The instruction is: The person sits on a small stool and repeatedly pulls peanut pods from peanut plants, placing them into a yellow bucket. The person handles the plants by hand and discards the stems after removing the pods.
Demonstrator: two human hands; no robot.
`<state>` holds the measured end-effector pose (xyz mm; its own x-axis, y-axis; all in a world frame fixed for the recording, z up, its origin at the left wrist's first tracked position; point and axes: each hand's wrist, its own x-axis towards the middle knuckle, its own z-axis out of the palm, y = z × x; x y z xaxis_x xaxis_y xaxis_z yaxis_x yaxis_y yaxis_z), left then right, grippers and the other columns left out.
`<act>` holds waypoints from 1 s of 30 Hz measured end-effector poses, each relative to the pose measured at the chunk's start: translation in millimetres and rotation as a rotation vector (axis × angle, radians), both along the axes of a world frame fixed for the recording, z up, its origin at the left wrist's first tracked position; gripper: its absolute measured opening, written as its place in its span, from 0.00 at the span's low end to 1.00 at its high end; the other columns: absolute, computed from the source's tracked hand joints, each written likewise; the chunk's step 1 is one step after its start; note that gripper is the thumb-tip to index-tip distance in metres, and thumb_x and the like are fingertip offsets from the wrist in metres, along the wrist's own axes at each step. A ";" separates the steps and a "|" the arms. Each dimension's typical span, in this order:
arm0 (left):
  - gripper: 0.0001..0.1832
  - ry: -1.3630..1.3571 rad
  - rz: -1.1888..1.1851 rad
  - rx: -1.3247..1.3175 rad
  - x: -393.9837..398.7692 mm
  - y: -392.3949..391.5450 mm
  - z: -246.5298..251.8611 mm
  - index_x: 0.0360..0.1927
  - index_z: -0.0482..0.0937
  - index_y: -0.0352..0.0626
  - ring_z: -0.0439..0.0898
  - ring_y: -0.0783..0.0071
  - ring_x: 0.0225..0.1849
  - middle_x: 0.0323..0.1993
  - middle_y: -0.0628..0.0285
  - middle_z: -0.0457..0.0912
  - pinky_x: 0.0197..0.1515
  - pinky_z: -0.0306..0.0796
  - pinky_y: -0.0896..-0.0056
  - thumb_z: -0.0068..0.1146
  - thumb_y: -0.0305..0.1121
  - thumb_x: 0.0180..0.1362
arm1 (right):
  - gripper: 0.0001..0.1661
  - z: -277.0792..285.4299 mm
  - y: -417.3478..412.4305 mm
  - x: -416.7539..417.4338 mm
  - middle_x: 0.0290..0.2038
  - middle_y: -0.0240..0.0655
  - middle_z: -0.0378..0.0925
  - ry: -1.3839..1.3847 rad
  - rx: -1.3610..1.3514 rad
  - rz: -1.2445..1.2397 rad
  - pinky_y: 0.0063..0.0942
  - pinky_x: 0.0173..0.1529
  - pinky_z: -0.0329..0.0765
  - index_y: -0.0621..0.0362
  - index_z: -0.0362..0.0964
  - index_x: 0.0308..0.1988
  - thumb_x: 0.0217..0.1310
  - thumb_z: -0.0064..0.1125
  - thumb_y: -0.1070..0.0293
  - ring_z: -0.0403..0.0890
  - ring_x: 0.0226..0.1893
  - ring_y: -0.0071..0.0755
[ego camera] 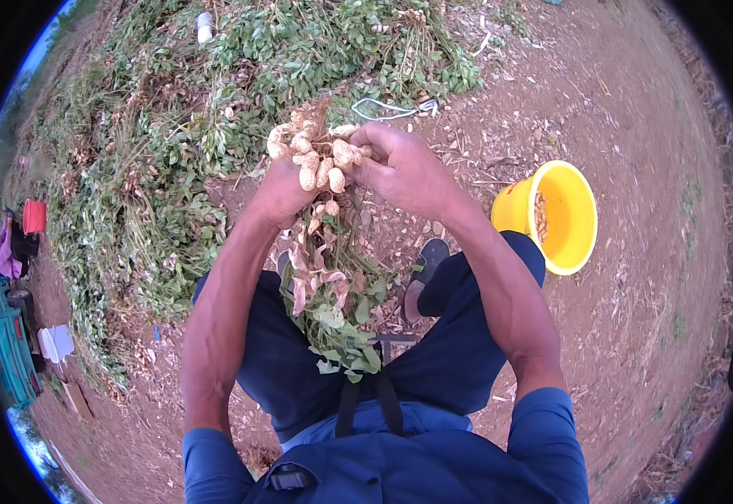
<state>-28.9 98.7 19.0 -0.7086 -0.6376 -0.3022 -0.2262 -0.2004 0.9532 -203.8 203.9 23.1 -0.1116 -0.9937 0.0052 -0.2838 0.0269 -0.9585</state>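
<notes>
My left hand (284,192) is closed around the base of a peanut plant, whose leafy stems (341,327) hang down between my knees. A cluster of unshelled peanuts (322,157) and roots sticks up above that hand. My right hand (398,164) is at the right side of the cluster, with thumb and fingers pinched on a peanut pod (360,154). To the right of my knee, a yellow bucket (565,217) leans with its mouth showing and some peanuts (540,217) inside.
Heaped peanut plants (146,170) cover the ground ahead and to the left. A white cord (392,112) lies just beyond my hands. Far left are a person in purple (5,249), a red bucket (34,216), a white bucket (56,343) and a green vehicle (9,340).
</notes>
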 end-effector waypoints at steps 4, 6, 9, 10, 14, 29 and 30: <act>0.21 -0.014 -0.051 -0.063 4.5 -0.9 -5.1 0.51 0.85 0.40 0.82 0.78 0.40 0.43 0.66 0.86 0.41 0.77 0.70 0.75 0.29 0.53 | 0.11 2.0 -1.4 -2.8 0.34 0.30 0.81 0.284 -0.128 0.063 0.25 0.34 0.75 0.63 0.75 0.47 0.71 0.58 0.68 0.78 0.28 0.21; 0.22 -0.054 -0.099 -0.090 6.0 -0.5 -0.3 0.51 0.84 0.40 0.81 0.77 0.40 0.43 0.65 0.86 0.42 0.77 0.71 0.76 0.32 0.54 | 0.09 13.2 0.6 -3.1 0.33 0.30 0.81 0.140 -0.008 0.088 0.25 0.32 0.74 0.61 0.76 0.47 0.71 0.58 0.68 0.77 0.26 0.21; 0.23 -0.031 -0.159 -0.099 -0.2 7.7 29.3 0.52 0.84 0.41 0.81 0.77 0.42 0.43 0.65 0.86 0.43 0.77 0.70 0.77 0.34 0.53 | 0.07 23.0 4.8 -6.4 0.30 0.29 0.79 -0.004 0.033 0.133 0.22 0.26 0.72 0.61 0.74 0.43 0.72 0.56 0.69 0.75 0.21 0.19; 0.23 0.009 -0.164 -0.092 2.5 8.4 31.0 0.52 0.84 0.40 0.81 0.77 0.42 0.43 0.66 0.86 0.44 0.77 0.70 0.76 0.34 0.53 | 0.06 31.3 5.2 -5.8 0.29 0.29 0.79 -0.044 0.071 0.159 0.22 0.25 0.71 0.60 0.74 0.42 0.72 0.55 0.69 0.75 0.20 0.18; 0.21 0.160 -0.234 -0.187 13.2 8.4 18.5 0.54 0.81 0.40 0.81 0.76 0.44 0.45 0.64 0.84 0.47 0.78 0.69 0.70 0.37 0.59 | 0.12 34.7 9.0 -10.9 0.28 0.26 0.77 -0.230 0.118 0.243 0.20 0.23 0.66 0.59 0.73 0.43 0.74 0.58 0.61 0.70 0.18 0.15; 0.28 0.316 -0.233 -0.048 33.6 -0.6 1.8 0.57 0.80 0.40 0.81 0.74 0.47 0.47 0.66 0.85 0.52 0.77 0.67 0.77 0.30 0.52 | 0.09 9.5 14.6 8.1 0.22 0.32 0.74 -0.981 0.046 0.229 0.22 0.16 0.73 0.64 0.73 0.41 0.70 0.58 0.68 0.61 0.09 0.13; 0.28 0.318 -0.230 -0.048 32.6 -0.5 2.8 0.57 0.80 0.40 0.81 0.74 0.47 0.47 0.66 0.84 0.52 0.77 0.67 0.78 0.30 0.52 | 0.08 8.9 14.4 10.7 0.22 0.32 0.73 -1.009 0.053 0.187 0.22 0.16 0.73 0.64 0.73 0.41 0.70 0.57 0.68 0.61 0.09 0.13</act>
